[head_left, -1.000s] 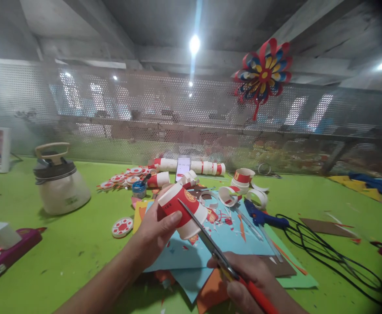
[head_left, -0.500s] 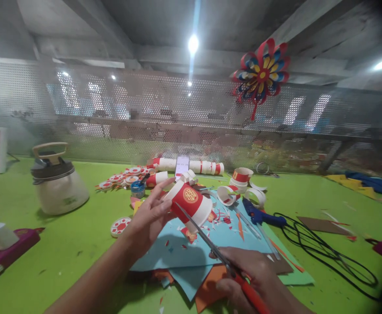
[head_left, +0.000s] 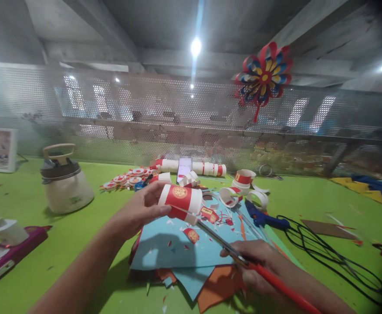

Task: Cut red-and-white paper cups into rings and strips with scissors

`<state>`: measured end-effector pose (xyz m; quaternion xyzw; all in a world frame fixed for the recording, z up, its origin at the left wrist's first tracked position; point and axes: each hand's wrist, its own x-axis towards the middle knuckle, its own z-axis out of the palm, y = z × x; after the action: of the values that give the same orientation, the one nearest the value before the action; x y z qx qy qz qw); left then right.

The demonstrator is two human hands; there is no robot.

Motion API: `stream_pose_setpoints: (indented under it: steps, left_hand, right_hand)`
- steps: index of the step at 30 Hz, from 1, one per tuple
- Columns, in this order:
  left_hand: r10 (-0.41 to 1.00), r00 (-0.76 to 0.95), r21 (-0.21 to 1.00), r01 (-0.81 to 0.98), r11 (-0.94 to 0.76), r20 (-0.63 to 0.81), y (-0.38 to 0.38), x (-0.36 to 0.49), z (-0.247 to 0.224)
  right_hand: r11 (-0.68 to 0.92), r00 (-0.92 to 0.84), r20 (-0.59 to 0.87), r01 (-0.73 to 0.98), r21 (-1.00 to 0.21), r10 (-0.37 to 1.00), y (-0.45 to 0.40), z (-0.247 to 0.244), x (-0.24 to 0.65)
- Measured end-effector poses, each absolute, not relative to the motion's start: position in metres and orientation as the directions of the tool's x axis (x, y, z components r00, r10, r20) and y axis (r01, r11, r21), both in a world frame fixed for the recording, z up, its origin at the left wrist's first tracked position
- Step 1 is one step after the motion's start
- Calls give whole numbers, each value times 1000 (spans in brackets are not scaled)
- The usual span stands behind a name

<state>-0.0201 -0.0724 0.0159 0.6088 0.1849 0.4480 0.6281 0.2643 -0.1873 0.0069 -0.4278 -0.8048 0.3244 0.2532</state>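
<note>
My left hand (head_left: 147, 209) grips a red and white paper cup (head_left: 180, 199) that lies on its side, its wide end facing right. A slit runs along the cup's lower side. In my right hand (head_left: 259, 261) are scissors (head_left: 221, 247) with red handles; the blades point up and left, with their tips at the cup's lower rim. Whether the tips touch the paper is hard to tell. Below both lies a light blue paper sheet (head_left: 164, 253) strewn with red and white scraps and a cut red piece with a gold emblem (head_left: 191, 236).
A blue glue gun (head_left: 265, 218) with a looping black cable lies right. Cut cup rings (head_left: 230, 197) and stacked cups (head_left: 243, 179) stand behind the sheet. A phone (head_left: 184, 169) leans on a row of nested cups (head_left: 207, 168). At left are a kettle (head_left: 67, 187) and a power strip (head_left: 24, 248).
My left hand has turned the cup nearly level and shifted it slightly left. The scissors have drawn back right and down, from across the cup to its lower rim.
</note>
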Motion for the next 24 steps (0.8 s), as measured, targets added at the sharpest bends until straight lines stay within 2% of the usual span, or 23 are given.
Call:
stream_pose_setpoints:
  steps: [4, 6, 9, 11, 14, 17, 20, 24]
  left_hand:
    - [864, 360, 913, -332, -235, 353, -70, -23, 19]
    - [869, 342, 918, -299, -260, 358, -69, -23, 20]
    - [871, 347, 933, -214, -289, 349, -69, -17, 18]
    - [874, 338, 936, -173, -306, 348, -69, -11, 14]
    - [867, 327, 927, -145, -347, 376, -69, -3, 5]
    - [871, 285, 917, -116, -382, 399, -68, 0, -2]
    - [883, 270, 923, -100, -372, 385, -68, 1, -5]
    - [885, 291, 932, -94, -351, 363, -74, 5, -4]
  right_hand:
    - [434, -436, 185, 585, -685, 880, -179, 5, 278]
    - [463, -406, 248, 614, -640, 880, -179, 4, 278]
    - [443, -393, 233, 618, -649, 889, -183, 0, 267]
    - [429, -373, 224, 668, -608, 900, -186, -4, 256]
    - [372, -290, 244, 814, -446, 926, -189, -12, 245]
    - [359, -247, 402, 905, -231, 882, -188, -22, 243]
    - [370, -295, 573, 929, -16, 765, -186, -29, 246]
    - [353, -361, 627, 925, 143, 690, -183, -34, 246]
